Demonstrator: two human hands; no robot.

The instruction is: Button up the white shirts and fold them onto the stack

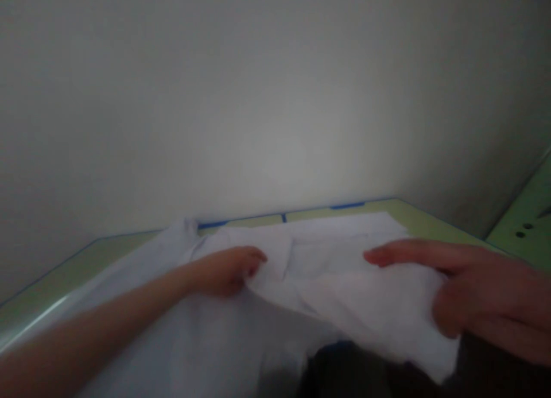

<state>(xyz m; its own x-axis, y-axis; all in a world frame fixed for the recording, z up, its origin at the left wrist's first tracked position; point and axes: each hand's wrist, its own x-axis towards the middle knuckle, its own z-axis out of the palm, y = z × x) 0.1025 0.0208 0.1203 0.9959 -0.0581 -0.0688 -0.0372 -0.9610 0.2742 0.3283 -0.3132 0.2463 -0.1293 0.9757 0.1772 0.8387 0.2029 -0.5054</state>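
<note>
The white cloth lies partly doubled over between the hands, its near part sagging off the surface, so the folding looks roughly midway. The left hand is curled shut on a bunch of fabric, and the right hand pinches the cloth's edge, fingers above and thumb below. Beyond both hands the wall stands close behind the blue-taped edge, and bare surface shows outward of each hand.

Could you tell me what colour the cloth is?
The cloth is white; head view.
</note>
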